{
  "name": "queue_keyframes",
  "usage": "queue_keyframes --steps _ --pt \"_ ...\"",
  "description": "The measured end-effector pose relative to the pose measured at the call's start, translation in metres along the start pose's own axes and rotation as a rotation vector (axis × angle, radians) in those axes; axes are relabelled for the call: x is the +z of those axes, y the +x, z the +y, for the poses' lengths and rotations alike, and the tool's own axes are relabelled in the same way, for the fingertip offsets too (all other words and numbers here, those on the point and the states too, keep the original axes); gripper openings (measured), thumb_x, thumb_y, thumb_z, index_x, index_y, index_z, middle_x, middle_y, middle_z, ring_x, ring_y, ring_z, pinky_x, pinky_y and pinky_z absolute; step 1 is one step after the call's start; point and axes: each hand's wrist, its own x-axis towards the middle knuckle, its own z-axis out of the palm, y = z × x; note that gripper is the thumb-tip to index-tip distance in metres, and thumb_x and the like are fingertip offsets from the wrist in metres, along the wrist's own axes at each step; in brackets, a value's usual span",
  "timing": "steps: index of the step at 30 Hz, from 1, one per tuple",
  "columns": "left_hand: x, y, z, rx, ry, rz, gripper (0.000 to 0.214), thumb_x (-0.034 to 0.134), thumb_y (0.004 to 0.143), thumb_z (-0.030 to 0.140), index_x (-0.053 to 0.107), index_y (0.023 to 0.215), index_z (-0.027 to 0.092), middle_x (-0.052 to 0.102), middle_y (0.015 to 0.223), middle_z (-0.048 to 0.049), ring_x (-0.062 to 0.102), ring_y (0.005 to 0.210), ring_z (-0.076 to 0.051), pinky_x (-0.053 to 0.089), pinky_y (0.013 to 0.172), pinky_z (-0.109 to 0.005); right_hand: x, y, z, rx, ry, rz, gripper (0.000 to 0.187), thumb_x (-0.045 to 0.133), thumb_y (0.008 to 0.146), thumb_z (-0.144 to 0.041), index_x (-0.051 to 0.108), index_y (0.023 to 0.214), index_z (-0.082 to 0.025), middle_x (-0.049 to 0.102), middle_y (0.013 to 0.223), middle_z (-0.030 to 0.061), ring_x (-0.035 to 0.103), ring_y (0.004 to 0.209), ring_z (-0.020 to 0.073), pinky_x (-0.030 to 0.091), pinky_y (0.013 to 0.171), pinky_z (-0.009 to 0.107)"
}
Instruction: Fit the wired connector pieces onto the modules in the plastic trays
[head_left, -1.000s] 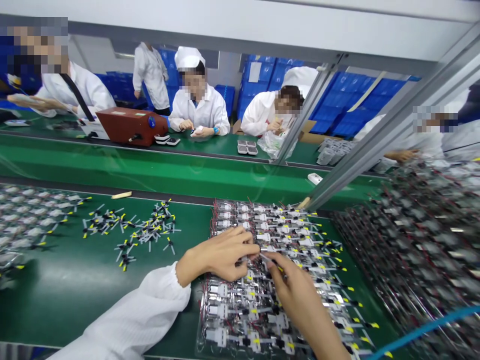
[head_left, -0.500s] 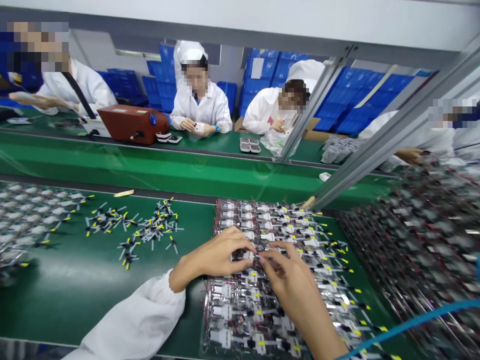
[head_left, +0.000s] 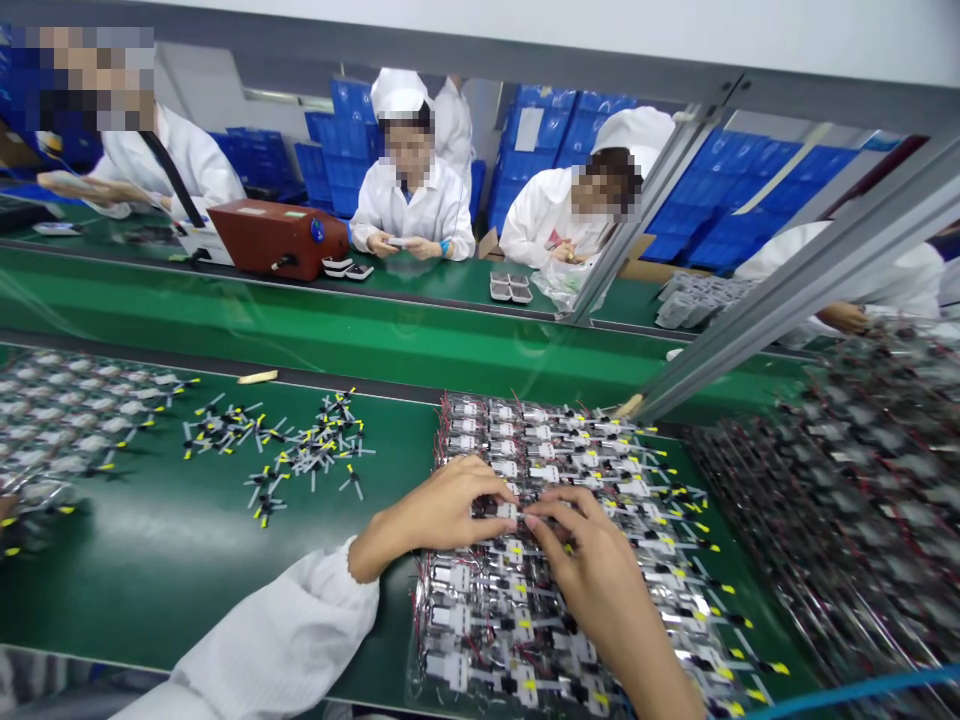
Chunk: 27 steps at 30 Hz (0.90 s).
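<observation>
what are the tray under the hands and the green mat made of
The tray looks like clear thin plastic, going by its see-through, glossy edge. The green mat seems smooth rubber or vinyl, from its soft sheen; the look can't settle which.

Stacked blue plastic crates (head_left: 551, 130) stand along the white wall (head_left: 202, 110) beyond a second green workbench (head_left: 420, 305), and a grey aluminium frame rail (head_left: 795, 290) slants above the far right corner of the tabletop (head_left: 150, 600).
</observation>
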Motion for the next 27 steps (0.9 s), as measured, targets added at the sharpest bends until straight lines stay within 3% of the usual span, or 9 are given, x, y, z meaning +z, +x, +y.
queue_keyframes --steps 11,27 --pt "0.0013 0.0043 0.0056 -0.064 0.037 0.010 0.018 0.075 0.081 0.033 0.071 0.095 0.021 0.070 0.087 -0.0019 0.061 0.091 -0.021 0.043 0.088 -0.035 0.0043 0.0037 0.0058 -0.008 0.006 -0.039 0.026 0.047 0.096 -0.036 0.068 0.090 -0.023 0.058 0.107 0.0083 0.061 0.069 0.0182 0.050 0.067 0.032" --pt "0.0086 0.0013 0.0068 -0.034 0.046 0.066 0.017 0.069 0.086 0.032 0.072 0.098 0.020 0.069 0.086 -0.0022 0.061 0.089 -0.020 0.042 0.088 -0.034 0.0088 0.0019 0.0040 0.046 0.079 -0.012 0.027 0.047 0.092 -0.035 0.069 0.083 -0.021 0.059 0.106 0.0101 0.061 0.079 0.0222 0.048 0.071 0.034"
